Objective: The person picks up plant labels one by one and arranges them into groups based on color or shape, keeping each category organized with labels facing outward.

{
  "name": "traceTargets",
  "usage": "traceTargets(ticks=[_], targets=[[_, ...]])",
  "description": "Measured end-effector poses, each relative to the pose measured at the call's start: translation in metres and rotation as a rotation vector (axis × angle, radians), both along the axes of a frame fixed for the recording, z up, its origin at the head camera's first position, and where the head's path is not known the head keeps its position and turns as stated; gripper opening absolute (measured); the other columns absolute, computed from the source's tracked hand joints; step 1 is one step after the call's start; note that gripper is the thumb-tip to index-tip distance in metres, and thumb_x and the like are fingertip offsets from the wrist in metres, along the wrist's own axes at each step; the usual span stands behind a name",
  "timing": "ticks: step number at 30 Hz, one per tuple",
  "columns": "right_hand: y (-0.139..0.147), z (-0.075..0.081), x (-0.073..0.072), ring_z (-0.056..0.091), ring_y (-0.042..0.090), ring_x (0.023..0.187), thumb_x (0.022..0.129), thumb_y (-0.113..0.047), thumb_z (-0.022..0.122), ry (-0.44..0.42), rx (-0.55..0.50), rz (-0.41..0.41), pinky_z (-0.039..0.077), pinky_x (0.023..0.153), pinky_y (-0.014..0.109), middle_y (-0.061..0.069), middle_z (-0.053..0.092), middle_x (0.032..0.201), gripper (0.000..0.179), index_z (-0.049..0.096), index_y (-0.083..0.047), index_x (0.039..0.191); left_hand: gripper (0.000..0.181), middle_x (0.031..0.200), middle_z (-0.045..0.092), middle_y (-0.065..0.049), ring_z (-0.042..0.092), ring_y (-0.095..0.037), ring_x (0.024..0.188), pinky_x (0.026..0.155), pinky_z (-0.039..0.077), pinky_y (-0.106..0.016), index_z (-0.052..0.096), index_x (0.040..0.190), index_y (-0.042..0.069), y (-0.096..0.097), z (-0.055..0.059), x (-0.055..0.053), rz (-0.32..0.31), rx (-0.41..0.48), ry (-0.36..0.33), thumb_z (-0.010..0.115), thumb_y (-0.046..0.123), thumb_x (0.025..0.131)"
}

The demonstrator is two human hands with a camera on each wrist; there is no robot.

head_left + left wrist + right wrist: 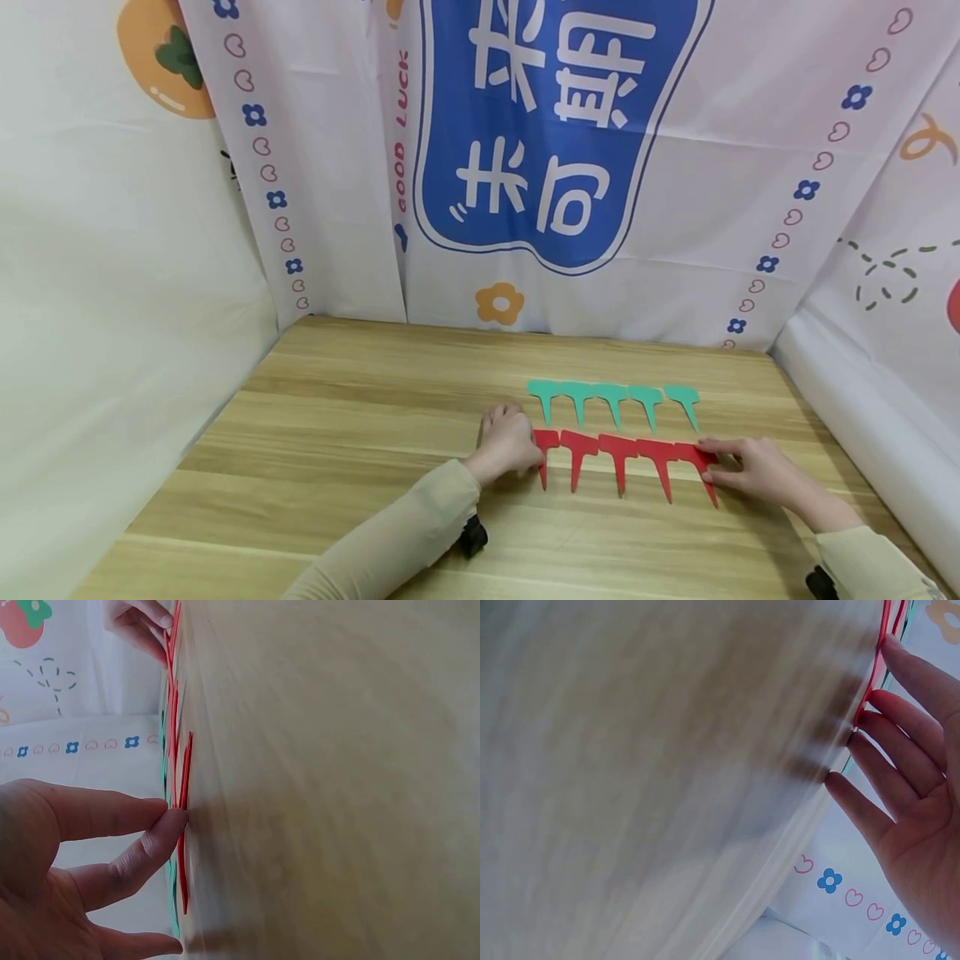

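Note:
Several red T-shaped plant labels (618, 450) lie side by side in a row, stems pointing toward the person. My left hand (507, 442) is at the row's left end, pinching the leftmost red plant label (546, 438) between thumb and a fingertip; the left wrist view shows the label (185, 877) edge-on at those fingertips. At the other end my right hand (757, 473) touches the rightmost red plant label (696, 454) with fairly straight, spread fingers. In the right wrist view its fingertips (862, 739) rest along the label's edge and the tabletop.
Behind the red row lies a matching row of several green plant labels (611, 393). Both rows are on a wood-grain table (300, 433). A printed white cloth (345, 167) hangs at the table's back edge, with white cloth along both sides.

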State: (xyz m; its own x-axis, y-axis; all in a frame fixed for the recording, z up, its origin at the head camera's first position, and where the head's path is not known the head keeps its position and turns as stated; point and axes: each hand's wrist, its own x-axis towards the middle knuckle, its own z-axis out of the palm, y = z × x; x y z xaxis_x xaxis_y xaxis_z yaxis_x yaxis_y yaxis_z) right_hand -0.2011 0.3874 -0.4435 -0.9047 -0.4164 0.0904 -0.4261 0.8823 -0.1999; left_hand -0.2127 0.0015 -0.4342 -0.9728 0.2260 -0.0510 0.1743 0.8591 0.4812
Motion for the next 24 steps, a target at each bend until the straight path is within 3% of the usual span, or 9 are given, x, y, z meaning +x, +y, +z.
traceTargets(ticks=[5,11,14,19,21,22,24], targets=[[0.001,0.000,-0.002,0.065,0.023,0.094,0.077,-0.045,0.074,0.000,0.003,0.000,0.054,0.077,0.042,0.007,0.070,0.114,0.050,0.070,-0.013,0.115,0.038,0.132,0.053,-0.012,0.034,-0.040,0.131,0.112,0.018,-0.059,0.057,0.045,0.013,-0.004,0.002,0.001,-0.004,0.010,0.008,0.073,0.028,0.076],[0.004,-0.001,-0.001,0.066,0.024,0.094,0.077,-0.046,0.074,0.002,-0.020,-0.010,0.055,0.076,0.040,0.007,0.070,0.112,0.050,0.070,-0.014,0.115,0.029,0.104,0.058,-0.005,0.043,-0.037,0.118,0.110,0.024,-0.056,0.059,0.055,0.017,-0.017,0.006,-0.003,0.022,0.053,0.039,0.069,0.027,0.079],[0.006,-0.001,-0.001,0.067,0.027,0.093,0.077,-0.045,0.074,0.002,-0.050,-0.008,0.056,0.076,0.042,0.010,0.071,0.111,0.049,0.070,-0.013,0.115,0.025,0.098,0.059,-0.003,0.045,-0.035,0.115,0.107,0.028,-0.055,0.061,0.059,0.019,-0.026,0.008,-0.007,0.037,0.060,0.073,0.069,0.028,0.080],[0.008,-0.001,-0.001,0.067,0.033,0.095,0.081,-0.043,0.071,0.008,-0.121,-0.043,0.055,0.077,0.047,0.014,0.070,0.110,0.045,0.070,-0.013,0.115,0.017,0.116,0.064,-0.010,0.042,-0.037,0.127,0.107,0.030,-0.055,0.066,0.067,0.019,-0.043,0.011,-0.015,0.071,0.089,0.140,0.067,0.026,0.082],[0.006,0.000,-0.001,0.068,0.031,0.085,0.084,-0.041,0.069,0.026,-0.142,-0.075,0.055,0.073,0.045,0.017,0.071,0.102,0.043,0.068,-0.012,0.116,0.014,0.126,0.060,-0.015,0.040,-0.039,0.131,0.108,0.029,-0.056,0.068,0.072,0.018,-0.051,0.012,-0.018,0.078,0.111,0.167,0.066,0.026,0.084],[0.005,0.001,-0.002,0.067,0.031,0.075,0.085,-0.038,0.068,0.045,-0.155,-0.083,0.054,0.067,0.043,0.019,0.071,0.102,0.043,0.067,-0.010,0.118,0.013,0.131,0.057,-0.017,0.039,-0.040,0.131,0.108,0.029,-0.057,0.068,0.074,0.017,-0.055,0.013,-0.019,0.076,0.125,0.186,0.066,0.025,0.085],[0.002,0.003,-0.002,0.066,0.036,0.072,0.088,-0.032,0.066,0.081,-0.172,-0.089,0.054,0.067,0.048,0.027,0.066,0.109,0.045,0.062,-0.005,0.124,0.011,0.138,0.050,-0.020,0.038,-0.042,0.133,0.109,0.029,-0.057,0.068,0.082,0.014,-0.063,0.014,-0.022,0.070,0.155,0.219,0.065,0.024,0.086]])
